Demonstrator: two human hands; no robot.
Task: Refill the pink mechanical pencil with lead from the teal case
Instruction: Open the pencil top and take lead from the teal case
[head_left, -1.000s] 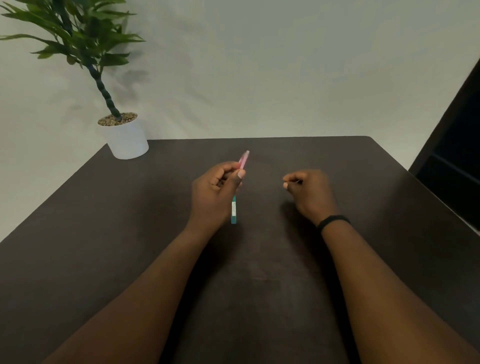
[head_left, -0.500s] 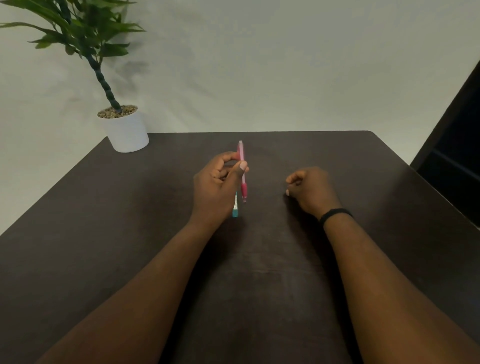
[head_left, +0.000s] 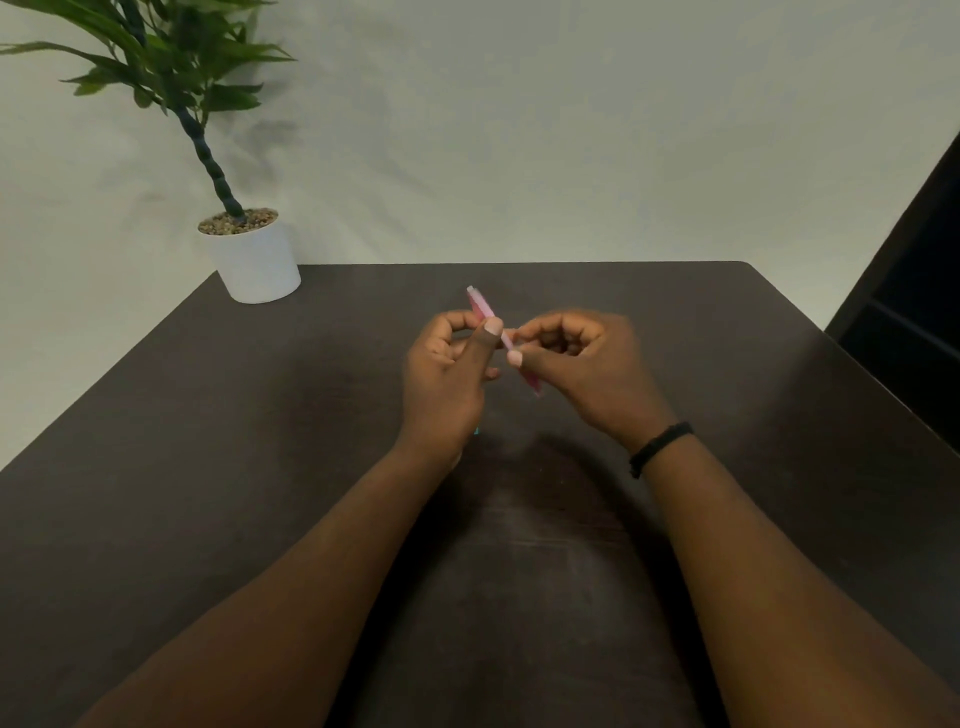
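Observation:
The pink mechanical pencil (head_left: 482, 307) is held above the dark table (head_left: 260, 441), tilted with one end up and away and the other end low toward the right. My left hand (head_left: 444, 374) pinches its upper part between thumb and fingers. My right hand (head_left: 582, 364) pinches the pencil lower down, thumb tip pressed on the barrel. The teal case (head_left: 476, 431) lies on the table under my left hand, with only a small teal sliver showing.
A white pot (head_left: 254, 260) with a green plant stands at the table's far left corner. A dark cabinet (head_left: 909, 291) stands beyond the right edge. A black band circles my right wrist.
My right hand has moved left from the table and taken hold of the pencil. The pencil has tilted, and my left hand now hides most of the teal case.

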